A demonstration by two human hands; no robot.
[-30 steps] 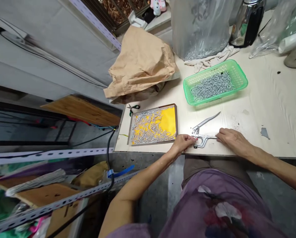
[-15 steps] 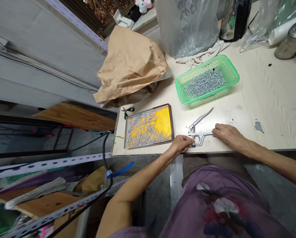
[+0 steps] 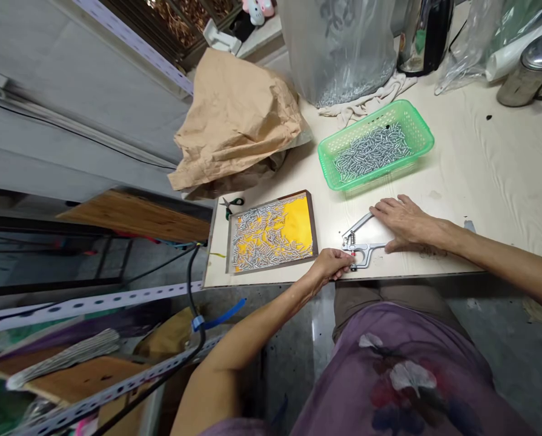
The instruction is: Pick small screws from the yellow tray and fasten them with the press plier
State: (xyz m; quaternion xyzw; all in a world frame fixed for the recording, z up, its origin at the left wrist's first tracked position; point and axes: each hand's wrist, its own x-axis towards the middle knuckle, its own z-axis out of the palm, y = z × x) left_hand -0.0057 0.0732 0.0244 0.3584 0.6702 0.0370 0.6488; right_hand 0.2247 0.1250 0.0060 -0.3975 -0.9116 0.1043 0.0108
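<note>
Silver hand pliers with a spring and a red part near the jaws lie at the table's front edge, their handles apart. My right hand spans the two handles, fingers over the upper one and thumb at the lower one. My left hand is closed in a pinch right at the jaws; what its fingertips hold is too small to make out. To its left sits a shallow tray with a yellow bottom and many small silver metal pieces.
Behind the pliers stands a green basket of similar metal pieces. Scissors lie by the tray's far left corner. A brown paper bag, a clear plastic bag and a metal mug are farther back.
My right hand has moved from the lower handle's end up and over both handles, its fingers now spread across them. My left hand stays at the jaws.
</note>
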